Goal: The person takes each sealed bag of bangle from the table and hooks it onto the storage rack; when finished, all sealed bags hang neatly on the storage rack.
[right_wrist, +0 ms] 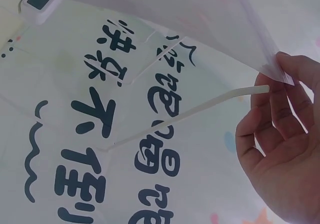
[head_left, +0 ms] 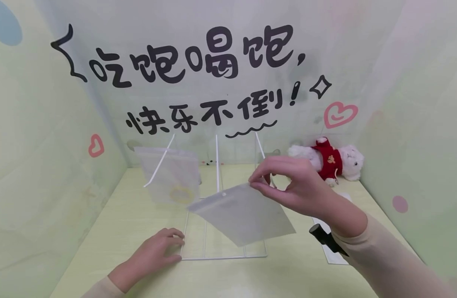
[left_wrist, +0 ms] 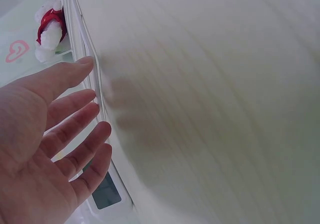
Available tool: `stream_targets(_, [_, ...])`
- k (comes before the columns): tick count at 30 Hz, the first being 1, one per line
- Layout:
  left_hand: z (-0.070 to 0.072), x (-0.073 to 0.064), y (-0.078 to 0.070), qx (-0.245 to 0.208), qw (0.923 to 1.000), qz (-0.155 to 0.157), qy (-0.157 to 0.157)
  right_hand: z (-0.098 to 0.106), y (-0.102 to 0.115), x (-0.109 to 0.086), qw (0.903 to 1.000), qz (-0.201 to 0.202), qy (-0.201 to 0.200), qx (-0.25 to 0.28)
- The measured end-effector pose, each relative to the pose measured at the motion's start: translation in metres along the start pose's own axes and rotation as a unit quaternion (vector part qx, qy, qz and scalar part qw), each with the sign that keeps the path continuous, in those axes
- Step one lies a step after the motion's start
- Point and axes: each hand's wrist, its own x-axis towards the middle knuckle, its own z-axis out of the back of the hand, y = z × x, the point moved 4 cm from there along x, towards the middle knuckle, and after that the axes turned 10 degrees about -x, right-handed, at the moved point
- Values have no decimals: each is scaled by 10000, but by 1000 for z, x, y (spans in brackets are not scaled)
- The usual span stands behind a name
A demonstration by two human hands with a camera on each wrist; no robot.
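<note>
My right hand (head_left: 299,186) pinches the top edge of a translucent zip bag (head_left: 247,215) between thumb and fingertips. The bag hangs tilted before the middle prong of a white wire rack (head_left: 217,165); whether the prong passes through it, I cannot tell. In the right wrist view, a prong (right_wrist: 200,104) ends close to the fingers and the bag's corner. Low at the left, my left hand (head_left: 157,248) touches the left front corner of the rack's base (head_left: 224,258), its fingers (left_wrist: 75,144) loosely extended. On the left prong hangs another clear bag (head_left: 168,169).
A white plush toy in a red top (head_left: 330,159) lies at the back right. White paper (head_left: 336,252) is partly hidden by the right forearm. A yellow ring shape (head_left: 181,194) shows at the left bag. The left wrist view includes a white device with a dark screen (left_wrist: 107,191).
</note>
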Motion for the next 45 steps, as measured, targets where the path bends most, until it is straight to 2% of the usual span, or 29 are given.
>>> stream_targets(7, [-5, -1, 3, 111, 9999, -55, -74, -9, -6, 3, 9986, -430, 275, -140])
stream_targets(16, [-7, -1, 5, 34, 9998, 160, 70, -12, -15, 7, 9961, -589, 441, -477])
stream_targets(21, [-7, -1, 5, 80, 9998, 173, 74, -12, -26, 11, 9900, -1001, 757, -640])
stream_targets(25, [-6, -1, 4, 127, 9999, 103, 5, -13, -36, 14, 9839, -1403, 963, -551])
stream_targets(31, [-6, -1, 1, 163, 9998, 70, -13, -16, -51, 19, 9772, -1754, 1097, -483])
stream_targets(36, [-6, -1, 1, 179, 9997, 183, 63, -18, -63, 22, 9764, -1810, 1059, -523])
stream_targets(45, [-6, 0, -1, 119, 9997, 199, 103, -23, -79, 24, 9805, -1633, 951, -536])
